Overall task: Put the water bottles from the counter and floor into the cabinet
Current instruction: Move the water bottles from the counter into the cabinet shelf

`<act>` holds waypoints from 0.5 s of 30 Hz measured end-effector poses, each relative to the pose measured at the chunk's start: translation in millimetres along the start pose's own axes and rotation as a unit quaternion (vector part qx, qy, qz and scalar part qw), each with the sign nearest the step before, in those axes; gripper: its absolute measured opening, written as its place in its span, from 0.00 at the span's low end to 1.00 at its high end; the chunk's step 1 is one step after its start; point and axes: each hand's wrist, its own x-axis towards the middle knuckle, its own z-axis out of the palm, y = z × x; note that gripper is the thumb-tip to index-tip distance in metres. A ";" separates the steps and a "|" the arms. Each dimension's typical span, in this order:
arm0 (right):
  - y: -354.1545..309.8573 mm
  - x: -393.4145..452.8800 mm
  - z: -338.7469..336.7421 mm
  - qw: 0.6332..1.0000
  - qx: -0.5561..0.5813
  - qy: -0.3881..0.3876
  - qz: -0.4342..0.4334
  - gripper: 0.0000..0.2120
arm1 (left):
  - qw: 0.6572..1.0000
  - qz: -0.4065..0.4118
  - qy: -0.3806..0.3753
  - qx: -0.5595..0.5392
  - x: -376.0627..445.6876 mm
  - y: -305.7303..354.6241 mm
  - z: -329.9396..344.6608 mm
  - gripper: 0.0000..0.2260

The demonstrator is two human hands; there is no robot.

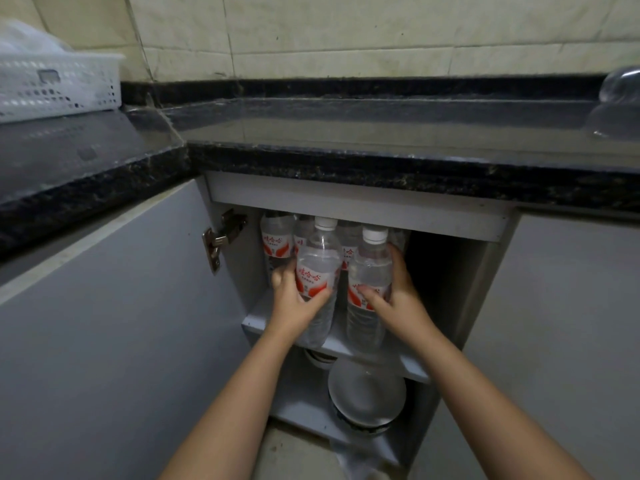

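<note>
Under the black counter the cabinet (pixel 360 202) stands open, its upper shelf (pixel 339 344) holding several clear water bottles with red and white labels. My left hand (pixel 294 299) grips one white-capped bottle (pixel 317 268) near the shelf's front edge, slightly tilted. My right hand (pixel 398 303) is wrapped around a second bottle (pixel 369 271) beside it, upright on the shelf. Behind them more bottles (pixel 273 240) stand at the back, partly hidden. The right part of the shelf is dark.
White plates and bowls (pixel 367 393) are stacked on the lower shelf. The cabinet door (pixel 114 323) is swung open to the left on a metal hinge (pixel 221 237). A white perforated basket (pixel 59 84) sits on the left counter, and a clear plastic object (pixel 616 98) at the right.
</note>
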 end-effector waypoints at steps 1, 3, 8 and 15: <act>0.9 -0.1 -0.2 1.000 -0.001 -0.001 -0.001 0.34 | 1.000 0.005 0.030 0.004 -4.0 -1.5 0.1 0.32; 1.7 0.2 -0.6 1.000 0.004 -0.001 0.002 0.34 | 0.996 0.007 0.087 0.000 -13.1 -5.4 -0.5 0.31; 11.4 -7.4 -2.0 0.999 -0.017 -0.038 0.027 0.46 | 0.995 -0.002 0.086 0.051 -29.6 -15.8 -4.5 0.38; 13.2 -3.6 7.1 0.994 -0.089 -0.044 0.042 0.47 | 0.988 -0.010 0.059 0.146 -33.0 -11.4 5.0 0.34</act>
